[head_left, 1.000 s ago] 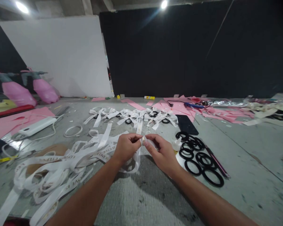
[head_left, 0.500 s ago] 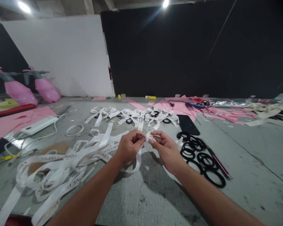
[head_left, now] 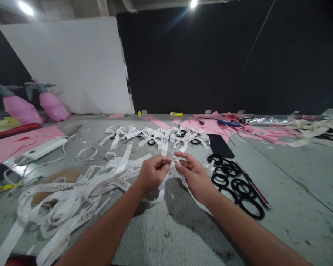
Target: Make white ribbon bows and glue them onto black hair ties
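Between my two hands a white ribbon is bunched up, pinched at the fingertips. My left hand grips it with thumb and forefinger. From the other side my right hand holds it between thumb and fingers, the upper fingers partly stretched. One length of ribbon hangs below the left hand; another runs behind the right wrist. A large loose heap of printed white ribbon lies to the left. Behind my hands sits a row of white ribbon bows with black rings among them. Whether a ring is inside the held ribbon is hidden.
Several black rings lie right of my hands, beside a pen and a dark phone-like slab. Pink scraps lie at the back. Left are a white power strip, a white coil and two pink spray bottles.
The ribbon at my fingertips has shifted and looks less tightly bunched. My right upper fingers have straightened a little; both hands stay in nearly the same place.
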Demonstrator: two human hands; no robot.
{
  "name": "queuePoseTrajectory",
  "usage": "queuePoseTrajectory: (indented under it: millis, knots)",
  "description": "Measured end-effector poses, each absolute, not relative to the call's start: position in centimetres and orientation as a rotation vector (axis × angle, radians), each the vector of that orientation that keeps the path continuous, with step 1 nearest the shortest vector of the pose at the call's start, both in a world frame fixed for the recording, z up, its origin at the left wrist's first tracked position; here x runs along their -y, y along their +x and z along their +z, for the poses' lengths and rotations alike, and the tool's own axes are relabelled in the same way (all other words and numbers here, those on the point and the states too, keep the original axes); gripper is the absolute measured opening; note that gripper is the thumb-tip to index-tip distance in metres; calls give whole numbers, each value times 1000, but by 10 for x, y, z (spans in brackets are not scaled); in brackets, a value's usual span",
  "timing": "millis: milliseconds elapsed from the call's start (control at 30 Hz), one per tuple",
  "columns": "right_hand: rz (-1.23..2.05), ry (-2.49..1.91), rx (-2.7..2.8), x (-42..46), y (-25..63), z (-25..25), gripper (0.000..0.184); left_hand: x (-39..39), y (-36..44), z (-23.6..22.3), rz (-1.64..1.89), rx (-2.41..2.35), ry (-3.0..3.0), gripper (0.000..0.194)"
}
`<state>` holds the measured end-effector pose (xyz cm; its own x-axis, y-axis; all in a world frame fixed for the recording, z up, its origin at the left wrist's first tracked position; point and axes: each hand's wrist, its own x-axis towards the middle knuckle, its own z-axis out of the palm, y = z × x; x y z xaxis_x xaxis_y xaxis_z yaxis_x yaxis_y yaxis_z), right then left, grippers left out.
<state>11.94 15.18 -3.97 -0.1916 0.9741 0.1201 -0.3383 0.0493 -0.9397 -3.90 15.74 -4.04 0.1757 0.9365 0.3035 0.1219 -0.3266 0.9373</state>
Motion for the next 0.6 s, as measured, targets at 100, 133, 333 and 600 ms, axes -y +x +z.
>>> queuePoseTrajectory:
  millis: [100, 133, 333, 600]
  knots:
    - [1397, -795, 1186, -152, 121, -40, 36, -157, -39, -39, 1247, -981, 1651, 23]
    - [1368, -803, 1208, -152, 122, -40, 35, -157, -40, -39, 1241, -973, 1652, 25]
    - [1217, -860, 1344, -151, 121, -37, 33, -157, -40, -35, 1244, -1004, 1571, 23]
    - [737, -1020, 1613, -148, 120, -33, 33, -159, -39, -40, 1280, -1019, 1602, 13]
